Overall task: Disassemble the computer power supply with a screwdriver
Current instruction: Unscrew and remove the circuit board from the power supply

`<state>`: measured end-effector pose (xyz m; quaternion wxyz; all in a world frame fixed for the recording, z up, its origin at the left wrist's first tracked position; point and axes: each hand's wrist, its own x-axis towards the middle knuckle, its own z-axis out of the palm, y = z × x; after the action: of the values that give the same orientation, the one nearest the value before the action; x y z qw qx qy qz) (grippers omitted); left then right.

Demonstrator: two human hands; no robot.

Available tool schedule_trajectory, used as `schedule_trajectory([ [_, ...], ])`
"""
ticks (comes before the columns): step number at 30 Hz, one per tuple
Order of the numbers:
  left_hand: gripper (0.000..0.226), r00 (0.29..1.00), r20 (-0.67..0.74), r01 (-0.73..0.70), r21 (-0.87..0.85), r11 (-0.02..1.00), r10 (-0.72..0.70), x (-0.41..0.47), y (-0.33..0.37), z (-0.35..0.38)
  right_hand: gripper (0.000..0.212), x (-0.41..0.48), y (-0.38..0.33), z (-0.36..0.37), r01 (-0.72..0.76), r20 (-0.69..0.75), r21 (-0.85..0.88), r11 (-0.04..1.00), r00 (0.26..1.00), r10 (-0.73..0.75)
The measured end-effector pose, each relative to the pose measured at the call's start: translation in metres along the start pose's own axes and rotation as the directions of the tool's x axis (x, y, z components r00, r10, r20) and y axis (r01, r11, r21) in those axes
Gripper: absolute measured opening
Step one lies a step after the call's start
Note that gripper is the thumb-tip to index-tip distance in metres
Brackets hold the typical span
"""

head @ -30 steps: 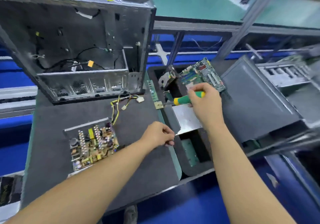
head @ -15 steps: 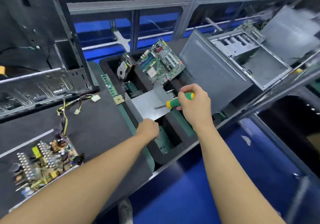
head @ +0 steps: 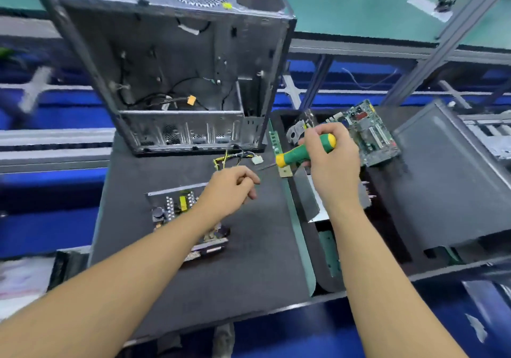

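The right hand's (head: 331, 169) fingers wrap tight round the green-and-yellow handle of the screwdriver (head: 301, 151). Its thin shaft points left, with the tip over the mat (head: 249, 247) just right of the left hand (head: 231, 188). That hand's fingers curl loosely, thumb near forefinger; I cannot tell whether they pinch anything small. The power supply (head: 177, 208) lies on the mat to the near left of those fingers, partly under the left forearm, so the left hand is nearer. Its cover is off: a shallow metal tray, long axis seemingly near to far, carrying a bare board with finned heat sinks and a yellow transformer. Yellow and black wires (head: 229, 158) lie just beyond, before the open case (head: 177, 67).
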<state>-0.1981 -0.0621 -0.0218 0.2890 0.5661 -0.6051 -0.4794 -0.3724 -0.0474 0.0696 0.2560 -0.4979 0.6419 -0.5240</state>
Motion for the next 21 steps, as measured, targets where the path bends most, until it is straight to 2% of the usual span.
schedule_trajectory([
  [6,0.030,0.953,-0.302,0.052,0.123,0.991,-0.013,-0.022,-0.059,-0.086,0.011,-0.013,-0.012,0.076,0.075,0.149,-0.069,0.995,0.987,-0.064],
  [9,0.028,0.894,-0.448,0.109,0.166,0.980,-0.023,-0.028,-0.090,-0.115,0.014,-0.017,-0.006,0.097,0.104,0.201,-0.143,0.984,0.977,-0.074],
  [12,0.022,0.807,-0.579,0.188,0.075,0.979,-0.110,-0.034,-0.126,-0.129,0.016,-0.020,0.000,0.112,0.140,0.238,-0.177,0.974,0.967,-0.096],
  [15,0.020,0.770,-0.586,0.266,-0.062,0.962,-0.251,-0.038,-0.159,-0.132,0.017,-0.023,0.001,0.125,0.148,0.267,-0.166,0.975,0.958,-0.100],
  [18,0.026,0.748,-0.511,0.306,-0.302,0.903,-0.424,-0.042,-0.181,-0.130,0.016,-0.028,0.001,0.139,0.151,0.296,-0.129,0.980,0.949,-0.107],
  [19,0.028,0.749,-0.486,0.315,-0.337,0.887,-0.450,-0.046,-0.187,-0.129,0.015,-0.029,0.001,0.143,0.156,0.301,-0.122,0.980,0.947,-0.114],
  [21,0.032,0.786,-0.457,0.310,-0.293,0.904,-0.417,-0.055,-0.195,-0.125,0.013,-0.032,0.001,0.152,0.160,0.297,-0.111,0.981,0.947,-0.121],
])
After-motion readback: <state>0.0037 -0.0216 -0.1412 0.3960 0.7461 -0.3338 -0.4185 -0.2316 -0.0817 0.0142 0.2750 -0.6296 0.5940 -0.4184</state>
